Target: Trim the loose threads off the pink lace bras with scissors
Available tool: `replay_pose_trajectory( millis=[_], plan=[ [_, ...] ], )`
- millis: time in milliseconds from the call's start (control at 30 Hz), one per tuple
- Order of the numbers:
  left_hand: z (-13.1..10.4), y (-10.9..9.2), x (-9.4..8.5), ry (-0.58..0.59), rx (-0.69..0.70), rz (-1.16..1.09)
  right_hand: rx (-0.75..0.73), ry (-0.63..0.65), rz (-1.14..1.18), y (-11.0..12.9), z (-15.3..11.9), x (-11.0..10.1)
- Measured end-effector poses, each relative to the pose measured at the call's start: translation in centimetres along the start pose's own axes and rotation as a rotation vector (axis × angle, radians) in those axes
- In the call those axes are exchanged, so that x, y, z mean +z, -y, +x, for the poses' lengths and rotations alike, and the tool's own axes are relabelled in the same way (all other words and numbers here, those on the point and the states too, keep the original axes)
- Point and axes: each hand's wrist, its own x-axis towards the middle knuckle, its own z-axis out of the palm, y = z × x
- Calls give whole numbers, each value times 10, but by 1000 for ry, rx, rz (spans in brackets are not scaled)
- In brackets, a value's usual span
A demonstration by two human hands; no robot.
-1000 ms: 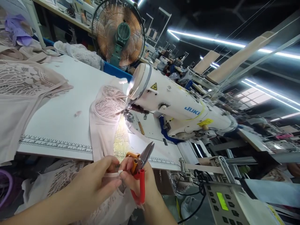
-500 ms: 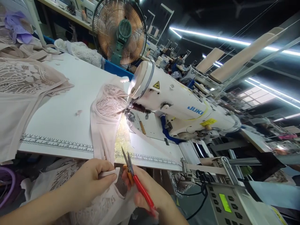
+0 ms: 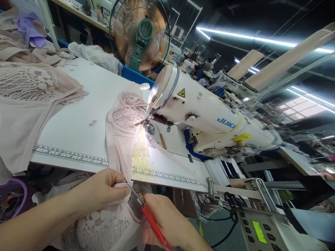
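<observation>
My left hand [image 3: 107,186] pinches the edge of a pale pink lace bra [image 3: 104,223] just below the table's front edge. Red-handled scissors [image 3: 154,223] are gripped in my right hand [image 3: 167,212], their blade tips touching the fabric beside my left thumb. Whether the blades are parted cannot be made out. Another lace bra piece [image 3: 128,116] lies on the table, its cup by the needle of the white sewing machine [image 3: 199,111] and its band running down towards my left hand.
A white table [image 3: 94,94] bears a printed ruler strip along its front. More bra pieces [image 3: 28,90] lie at the left. Behind stands a large fan [image 3: 141,35]. A wooden-handled tool [image 3: 162,141] rests near the needle; a control box [image 3: 259,230] sits at lower right.
The scissors have moved left and their tips now meet the fabric by my left thumb; earlier they pointed up, blades apart. The whole view has shifted slightly.
</observation>
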Motion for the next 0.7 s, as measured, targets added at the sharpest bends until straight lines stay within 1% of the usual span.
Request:
replay_pose_trajectory(
  millis=[100,333,533,633,700],
  plan=[
    [0,1,-2,12,0,4,26,24,6,3,-1,-2],
    [1,2,-2,31,4,-11,78,11,64,5,-1,-2],
    [1,-2,-5,28,-2,23,227,37,85,7,1,5],
    [0,-2,-5,52,10,24,210,-1,99,2,2,12],
    [-2,0,-4,37,22,28,166,-45,119,-3,1,13]
  ],
)
